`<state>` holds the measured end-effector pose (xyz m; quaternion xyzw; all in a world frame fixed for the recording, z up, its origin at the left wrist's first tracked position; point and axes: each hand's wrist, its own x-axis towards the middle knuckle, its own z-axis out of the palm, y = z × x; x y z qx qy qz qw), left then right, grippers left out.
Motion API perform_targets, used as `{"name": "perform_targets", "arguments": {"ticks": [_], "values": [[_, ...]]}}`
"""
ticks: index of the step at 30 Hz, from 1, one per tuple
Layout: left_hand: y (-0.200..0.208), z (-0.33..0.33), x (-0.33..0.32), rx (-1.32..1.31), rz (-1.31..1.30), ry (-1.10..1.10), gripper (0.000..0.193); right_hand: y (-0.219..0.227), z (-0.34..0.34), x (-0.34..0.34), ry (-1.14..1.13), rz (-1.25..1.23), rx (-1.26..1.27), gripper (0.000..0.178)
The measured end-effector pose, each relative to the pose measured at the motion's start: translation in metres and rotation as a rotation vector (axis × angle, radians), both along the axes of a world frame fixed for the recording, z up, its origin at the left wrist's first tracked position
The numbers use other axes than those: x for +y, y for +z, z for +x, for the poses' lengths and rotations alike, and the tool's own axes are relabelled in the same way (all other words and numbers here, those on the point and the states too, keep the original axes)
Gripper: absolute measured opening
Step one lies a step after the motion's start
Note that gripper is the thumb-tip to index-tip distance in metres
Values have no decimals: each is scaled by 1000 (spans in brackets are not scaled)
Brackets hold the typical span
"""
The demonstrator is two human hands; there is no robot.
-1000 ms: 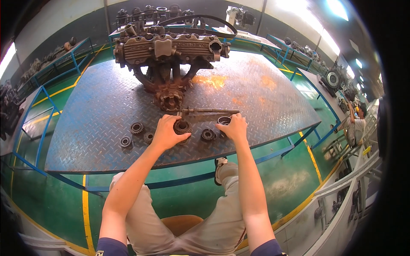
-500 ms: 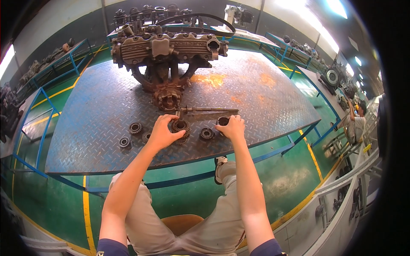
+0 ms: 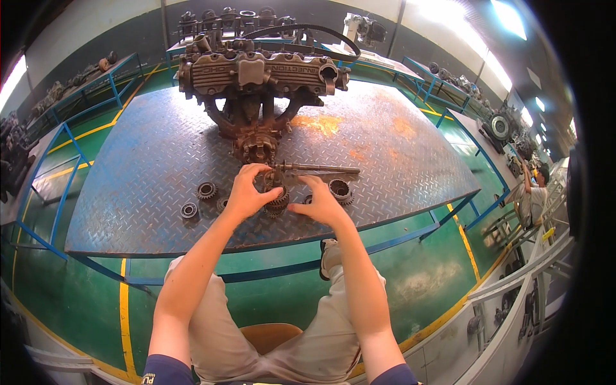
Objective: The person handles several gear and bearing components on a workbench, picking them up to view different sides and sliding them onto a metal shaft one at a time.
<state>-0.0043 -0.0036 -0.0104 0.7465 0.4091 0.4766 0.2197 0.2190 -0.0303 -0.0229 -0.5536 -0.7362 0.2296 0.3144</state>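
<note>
My left hand [image 3: 245,197] curves its fingers and thumb around a dark toothed gear [image 3: 277,179], which is tipped on edge. Directly below it, a stack of gears [image 3: 276,206] rests on the metal tabletop. Facing it from the right, my right hand [image 3: 323,204] has its fingers and thumb spread and holds nothing. A ring-shaped gear [image 3: 340,188] lies beyond the right hand, and another gear beside it is mostly covered by that hand. Two smaller gears, one toothed [image 3: 206,190] and one ring-like [image 3: 188,210], lie left of my left hand; a third is partly hidden by it.
A large engine assembly [image 3: 256,74] stands at the back of the diamond-plate table [image 3: 141,154]. A long shaft [image 3: 327,169] lies just beyond the gears. Other benches with parts line the room, and a person [image 3: 538,189] is at the far right.
My right hand has let go of the ring gear on the right and moved left toward my left hand. The gear at my left hand has tipped up on edge.
</note>
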Motion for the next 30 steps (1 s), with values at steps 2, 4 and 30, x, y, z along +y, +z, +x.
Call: {"name": "perform_targets", "arguments": {"ticks": [2, 4, 30], "values": [[3, -2, 2, -47, 44, 12, 48, -1, -13, 0, 42, 15, -6, 90], [10, -4, 0, -112, 96, 25, 49, 4, -24, -2, 38, 26, 0, 89], [-9, -40, 18, -64, -36, 307, 40, 13, -60, -1, -134, 29, 91, 79]]}}
